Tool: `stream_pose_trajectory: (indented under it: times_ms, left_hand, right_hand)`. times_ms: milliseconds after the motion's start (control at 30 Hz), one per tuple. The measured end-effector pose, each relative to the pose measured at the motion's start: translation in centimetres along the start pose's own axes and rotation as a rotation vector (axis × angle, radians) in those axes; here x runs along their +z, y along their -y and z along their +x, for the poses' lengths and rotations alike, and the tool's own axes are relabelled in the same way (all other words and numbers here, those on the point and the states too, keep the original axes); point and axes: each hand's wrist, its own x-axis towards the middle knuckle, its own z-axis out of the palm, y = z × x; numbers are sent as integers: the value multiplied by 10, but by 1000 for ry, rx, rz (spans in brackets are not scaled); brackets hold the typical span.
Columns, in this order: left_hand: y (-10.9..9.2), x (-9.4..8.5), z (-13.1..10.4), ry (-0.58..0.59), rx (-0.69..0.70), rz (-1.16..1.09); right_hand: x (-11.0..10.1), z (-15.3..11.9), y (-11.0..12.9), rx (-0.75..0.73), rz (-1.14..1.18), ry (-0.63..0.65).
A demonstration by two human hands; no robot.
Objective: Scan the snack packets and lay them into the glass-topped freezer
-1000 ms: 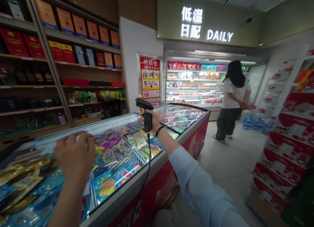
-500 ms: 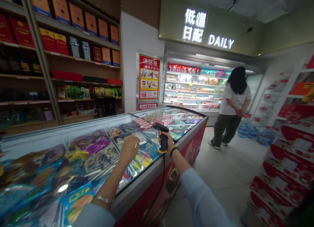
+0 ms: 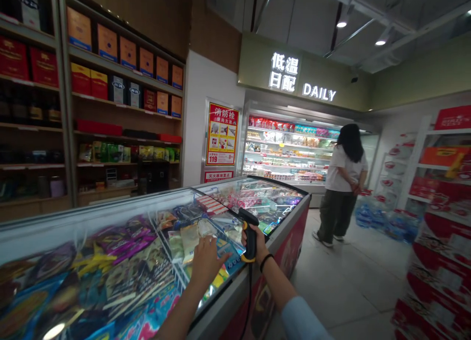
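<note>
My right hand is wrapped round the handle of a black and yellow barcode scanner, held upright above the near edge of the chest freezer. A black cable hangs from the handle's bottom end. Left of it, my left hand is over the freezer's glass top, back of the hand towards me, with the thumb stretched out to the right and nothing seen in it; whether it touches the glass I cannot tell. Under the glass lie bagged frozen goods, among them purple packets and blue packets, split by white wire dividers.
Beyond the freezer stands a lit open fridge. A person stands on the right with hands behind the back. Bottled water packs and red stacked cartons line the right side. Shelves of boxed goods are on the left.
My view has tipped upward, so the surroundings sit lower. My left hand has opened, its thumb now spread to the right. The scanner stays in my right hand.
</note>
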Motion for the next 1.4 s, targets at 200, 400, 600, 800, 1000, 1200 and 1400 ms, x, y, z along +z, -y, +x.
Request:
stream_pose_trajectory:
  times_ms: [200,400,600,800,1000,1200,1400]
  left_hand:
    - [-9,4,-2,117,-4,32]
    - [-5,11,0,159,-160,-20]
    - [-3,16,2,131,-130,-124]
    - [2,19,9,83,-151,-453]
    - [43,20,28,-100,-178,-486]
    - [90,-18,33,-408,-162,-520]
    - [139,-123,4,-637,-171,-270]
  right_hand:
    - [3,0,-1,22,-47,-20]
    - [6,-2,0,34,-90,-24]
    - [8,-4,0,3,-93,-18]
    - [5,1,-3,-7,-66,-42]
    - [33,18,1,-48,-57,84]
    - [88,34,4,21,-49,188]
    - [144,34,4,40,11,315]
